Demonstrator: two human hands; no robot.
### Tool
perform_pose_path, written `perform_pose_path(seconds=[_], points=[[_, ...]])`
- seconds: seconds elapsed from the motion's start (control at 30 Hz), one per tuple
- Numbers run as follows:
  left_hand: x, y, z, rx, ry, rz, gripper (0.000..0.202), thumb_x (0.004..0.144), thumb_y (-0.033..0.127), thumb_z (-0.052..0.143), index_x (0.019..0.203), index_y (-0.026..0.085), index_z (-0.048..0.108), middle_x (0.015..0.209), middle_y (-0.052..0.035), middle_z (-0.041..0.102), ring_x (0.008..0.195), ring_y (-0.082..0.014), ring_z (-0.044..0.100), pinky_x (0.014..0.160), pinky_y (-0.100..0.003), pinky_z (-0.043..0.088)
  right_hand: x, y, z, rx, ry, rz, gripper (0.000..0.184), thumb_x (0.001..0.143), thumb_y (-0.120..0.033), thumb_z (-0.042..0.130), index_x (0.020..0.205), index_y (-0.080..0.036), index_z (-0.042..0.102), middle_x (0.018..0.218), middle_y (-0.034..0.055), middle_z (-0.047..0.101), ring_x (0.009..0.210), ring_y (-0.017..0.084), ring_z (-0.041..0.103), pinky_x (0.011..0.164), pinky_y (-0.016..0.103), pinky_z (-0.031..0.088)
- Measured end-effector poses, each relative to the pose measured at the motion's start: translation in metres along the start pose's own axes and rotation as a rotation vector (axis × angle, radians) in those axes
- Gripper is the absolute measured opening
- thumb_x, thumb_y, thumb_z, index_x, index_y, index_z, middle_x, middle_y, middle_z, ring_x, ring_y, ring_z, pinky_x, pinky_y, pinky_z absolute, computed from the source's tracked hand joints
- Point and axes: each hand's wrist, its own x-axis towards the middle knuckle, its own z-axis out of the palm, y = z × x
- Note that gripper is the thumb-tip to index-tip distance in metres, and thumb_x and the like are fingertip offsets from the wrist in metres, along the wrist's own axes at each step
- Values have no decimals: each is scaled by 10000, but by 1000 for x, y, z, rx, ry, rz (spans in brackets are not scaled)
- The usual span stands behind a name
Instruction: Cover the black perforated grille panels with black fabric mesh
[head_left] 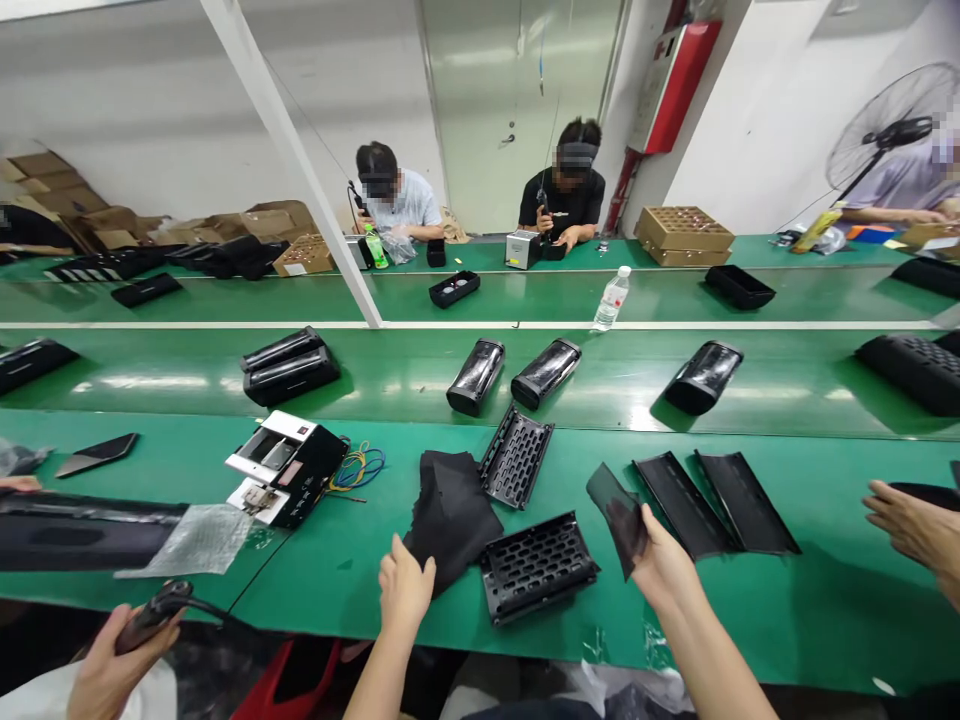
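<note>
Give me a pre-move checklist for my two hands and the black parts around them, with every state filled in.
1. Right hand free: not ok; it grips a thin, dark, rectangular sheet.
2. Left hand gripping the soft-looking black sheet material: cannot tell; the fingers are at its edge.
3. Nearer black plastic grille with slotted holes lying on the green tabletop, free of both hands: ok.
4. Two long, curved black panels laid side by side: ok.
5. Grille's underside undamaged: cannot tell; it is hidden.

The green table (832, 610) carries black fabric sheets (450, 505), two perforated black plastic grilles (538, 568), two plain curved black panels (686, 505) and a black-and-white benchtop machine (289, 470).
</note>
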Motion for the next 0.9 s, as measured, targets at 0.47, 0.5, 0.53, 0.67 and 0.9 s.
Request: perform_pose_path(seconds=[0.47, 0.5, 0.53, 0.67, 0.9], points=[[-81, 94, 10, -732, -738, 92, 216, 566, 273, 687, 680, 161, 543, 615, 31, 539, 606, -83, 500, 616, -194, 403, -73, 17, 36, 284, -419, 401, 244, 789, -322, 490, 836, -153, 658, 843, 40, 692, 828, 139, 622, 857, 277, 449], [-81, 95, 5, -725, -714, 91, 216, 556, 265, 695, 678, 162, 549, 604, 41, 532, 592, -72, 485, 602, -180, 391, -75, 16, 35, 307, -409, 387, 293, 781, -378, 485, 870, -154, 651, 884, 49, 683, 860, 152, 613, 857, 289, 452], [-81, 96, 0, -713, -701, 92, 218, 549, 264, 699, 679, 163, 557, 602, 46, 531, 583, -67, 477, 593, -173, 382, -76, 15, 34, 320, -405, 373, 342, 771, -424, 480, 905, -154, 642, 928, 59, 671, 896, 166, 601, 854, 303, 455], [-82, 99, -11, -692, -719, 73, 243, 549, 305, 695, 711, 168, 575, 613, 38, 558, 563, -75, 490, 579, -188, 385, -82, 17, 35, 274, -325, 321, 229, 777, -271, 500, 934, -167, 630, 960, 57, 661, 910, 161, 596, 792, 272, 491], [-76, 99, -11, -705, -633, 55, 268, 551, 300, 682, 764, 165, 589, 662, 23, 576, 624, -85, 517, 582, -178, 399, -80, 19, 36, 217, -255, 260, 207, 778, -132, 459, 888, -107, 632, 910, 93, 673, 890, 154, 605, 783, 241, 497]])
